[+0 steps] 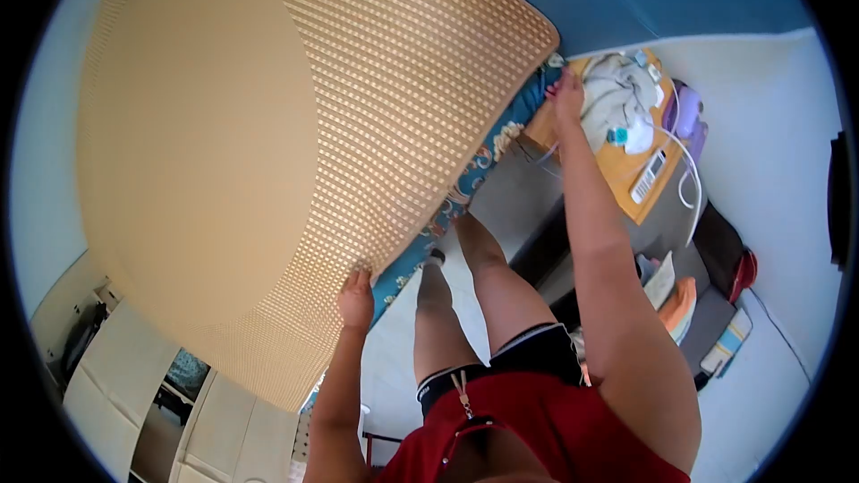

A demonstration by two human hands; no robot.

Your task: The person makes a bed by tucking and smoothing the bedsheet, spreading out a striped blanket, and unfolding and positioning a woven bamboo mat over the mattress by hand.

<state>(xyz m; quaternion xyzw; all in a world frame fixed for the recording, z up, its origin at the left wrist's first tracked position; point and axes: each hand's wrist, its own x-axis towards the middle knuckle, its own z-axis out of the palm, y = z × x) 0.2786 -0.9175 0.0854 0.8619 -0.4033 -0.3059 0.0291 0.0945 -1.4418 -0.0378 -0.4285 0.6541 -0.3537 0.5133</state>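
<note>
A tan woven bed mat (403, 98) with a large smooth oval covers the bed. Blue floral bedding (479, 163) shows below its edge. At the mat's near edge, my left hand (355, 302) has its fingers bent and held together on the border. My right hand (567, 100) is stretched out to the far corner of the bed, beside the nightstand. Its fingers curl in at the blue bedding there; their tips are small and partly hidden.
A wooden nightstand (617, 180) holds a crumpled pale cloth (617, 94), a white cordless phone (649, 177) and a white cable (689, 165). Purple items (687, 116) are behind it. Bags and folded things lie at right. Pale cabinets (116, 371) stand at lower left.
</note>
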